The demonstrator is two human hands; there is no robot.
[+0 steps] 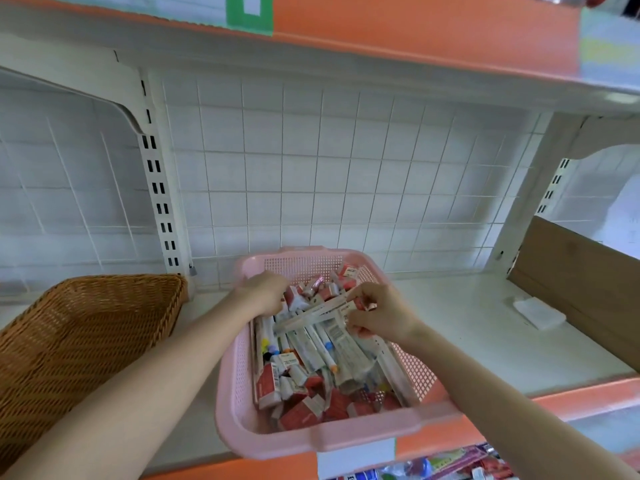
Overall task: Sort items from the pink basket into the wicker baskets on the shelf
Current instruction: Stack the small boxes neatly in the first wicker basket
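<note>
A pink plastic basket (242, 431) sits on the white shelf in front of me, filled with several white marker pens (322, 344) and small red-and-white boxes (268, 382). My left hand (265, 292) reaches into the basket's far left corner, its fingers curled down among the red boxes; its fingertips are hidden. My right hand (379, 313) pinches the ends of a few long white pens (311, 315) that lie across the pile. A brown wicker basket (76, 341) stands to the left of the pink basket, and it looks empty.
A cardboard box (581, 289) stands at the right on the shelf (485, 341), with a small white folded cloth (538, 311) before it. A white grid panel (329, 174) backs the shelf. An orange-edged shelf (415, 32) hangs overhead. Packaged goods (450, 462) show below.
</note>
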